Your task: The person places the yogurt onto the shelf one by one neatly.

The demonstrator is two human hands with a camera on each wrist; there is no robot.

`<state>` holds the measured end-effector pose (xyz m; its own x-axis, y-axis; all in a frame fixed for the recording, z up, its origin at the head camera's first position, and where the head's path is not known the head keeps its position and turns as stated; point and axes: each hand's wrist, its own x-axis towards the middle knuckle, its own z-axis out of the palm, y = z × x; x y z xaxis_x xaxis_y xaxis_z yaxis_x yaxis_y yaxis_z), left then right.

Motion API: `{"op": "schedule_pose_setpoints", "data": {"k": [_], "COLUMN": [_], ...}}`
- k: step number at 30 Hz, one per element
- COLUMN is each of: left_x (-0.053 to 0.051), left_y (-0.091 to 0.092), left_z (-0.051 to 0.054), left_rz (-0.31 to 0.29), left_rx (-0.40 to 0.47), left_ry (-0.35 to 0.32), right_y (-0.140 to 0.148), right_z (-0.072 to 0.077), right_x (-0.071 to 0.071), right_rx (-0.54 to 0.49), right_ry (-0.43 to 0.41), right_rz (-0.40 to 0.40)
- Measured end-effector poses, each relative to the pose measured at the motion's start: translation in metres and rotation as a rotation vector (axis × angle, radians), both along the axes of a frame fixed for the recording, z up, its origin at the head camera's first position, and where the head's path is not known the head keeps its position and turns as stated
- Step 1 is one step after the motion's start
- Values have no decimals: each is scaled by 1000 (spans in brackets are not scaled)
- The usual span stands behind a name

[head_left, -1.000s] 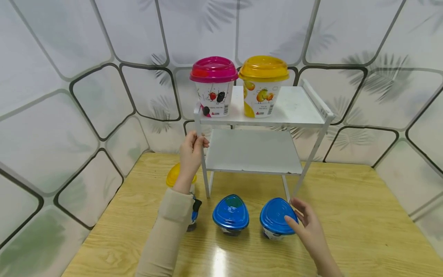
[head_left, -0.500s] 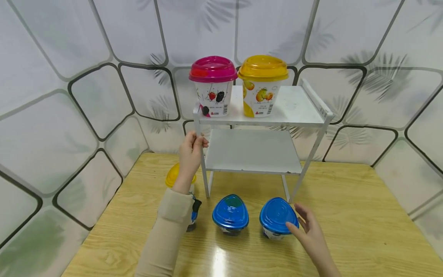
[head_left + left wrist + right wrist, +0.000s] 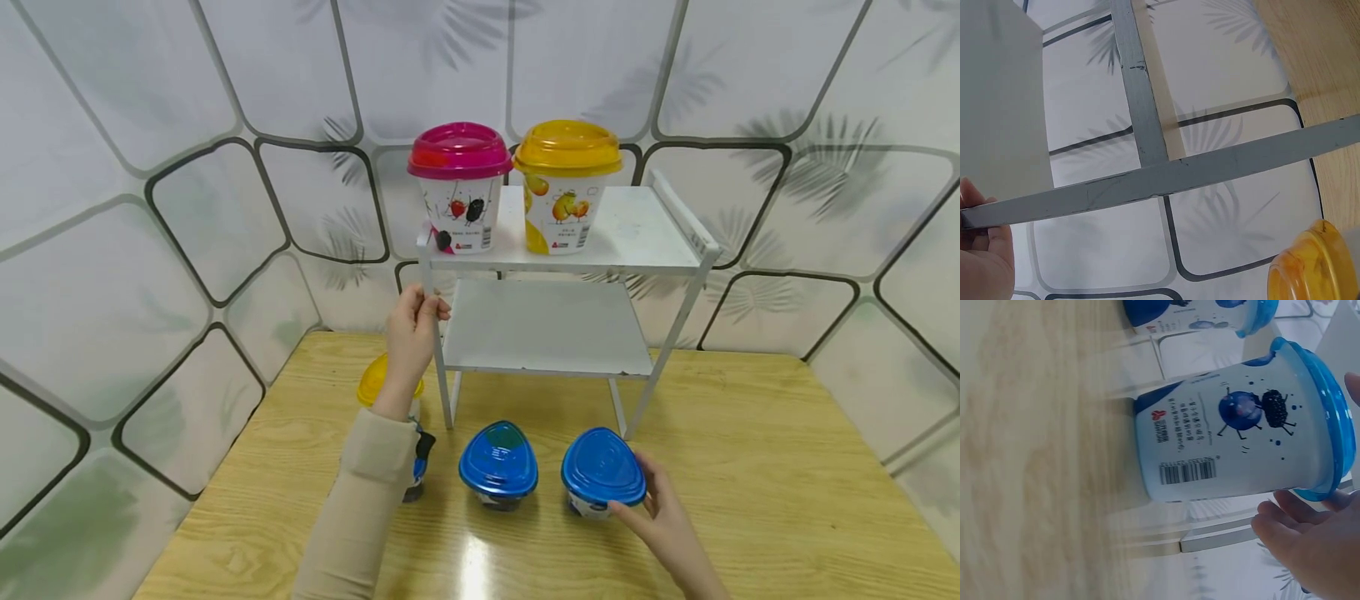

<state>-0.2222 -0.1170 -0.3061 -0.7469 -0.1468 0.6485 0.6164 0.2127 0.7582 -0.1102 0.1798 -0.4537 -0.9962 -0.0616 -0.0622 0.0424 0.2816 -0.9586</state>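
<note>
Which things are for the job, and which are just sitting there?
Probably for the job:
white rack, gripped by the left hand
right blue-lidded cup, by the right hand

Seemingly just sitting there:
other blue-lidded cup
pink-lidded cup
upper yellow-lidded cup
lower yellow-lidded cup

Head: shelf [image 3: 547, 325] viewed from above, forward-down.
Left wrist: shelf seen close, tilted.
Right wrist: cup [image 3: 1235, 428] seen close, sideways.
Shared with head: both.
</note>
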Motion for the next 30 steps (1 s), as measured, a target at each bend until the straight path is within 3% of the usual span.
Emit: {"op": "schedule_pose_setpoints", "data": {"k": [7, 17, 30], "left_x": [0, 0, 0], "left_y": [0, 0, -1], "left_z": [-1, 0, -1], "left_rz": [4, -1, 9], "left_rx": [-4, 0, -12], "left_ry": [-4, -9, -2], "right_y": [-2, -2, -2], "right_z": [-6, -19, -25], "right_x": [-2, -6, -13], "right_rx": [-48, -77, -88], "right_ry": [-56, -41, -32], "right_rz": [3, 17, 40]}}
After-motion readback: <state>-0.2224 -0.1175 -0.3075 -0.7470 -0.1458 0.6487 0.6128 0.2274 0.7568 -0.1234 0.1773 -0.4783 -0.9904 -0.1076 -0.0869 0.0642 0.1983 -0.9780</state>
